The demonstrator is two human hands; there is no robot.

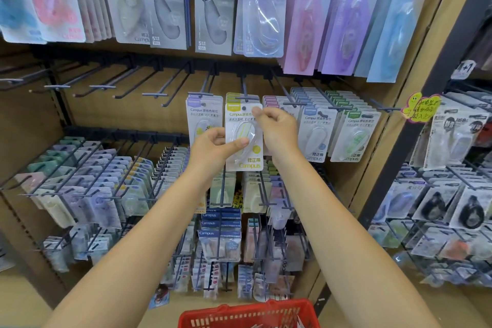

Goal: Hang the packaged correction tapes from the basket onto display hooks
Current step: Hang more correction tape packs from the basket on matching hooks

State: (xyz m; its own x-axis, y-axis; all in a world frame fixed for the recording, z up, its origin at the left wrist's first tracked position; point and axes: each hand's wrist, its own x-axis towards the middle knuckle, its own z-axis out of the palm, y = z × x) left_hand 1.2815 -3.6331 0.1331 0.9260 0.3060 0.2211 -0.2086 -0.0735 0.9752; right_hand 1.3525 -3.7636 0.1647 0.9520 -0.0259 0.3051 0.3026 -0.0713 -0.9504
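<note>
**Yellow pack held up at hook**

Both forearms are raised toward the display. The yellow correction tape pack [243,138] is gripped at its lower left by the left hand [215,145], thumb across the blister. Its top right corner is pinched by the right hand [277,125], just below the hook [246,94]. The red basket [249,314] is seen at the bottom edge.

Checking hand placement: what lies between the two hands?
In the head view, the yellow-green correction tape package lies between the left hand and right hand, held by both.
</note>
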